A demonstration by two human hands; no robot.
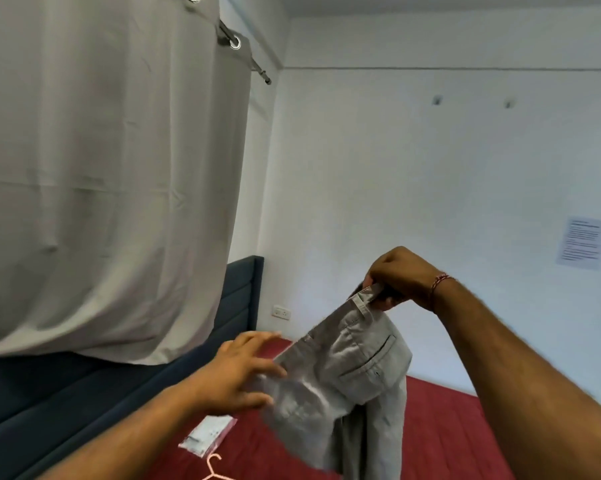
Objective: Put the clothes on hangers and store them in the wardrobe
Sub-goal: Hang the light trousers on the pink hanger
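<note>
Pink hanger (beside clear packet) on red bedspread

trousers hang above the bed, hanger lying beneath them.

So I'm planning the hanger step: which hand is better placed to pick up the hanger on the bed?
Left, probably. The left hand is open, only touching the trousers, and sits nearer the pink hanger. The right hand is pinching the waistband up high.

Both my forearms are bare, no sleeves; a thin red thread bracelet circles my right wrist.
</note>
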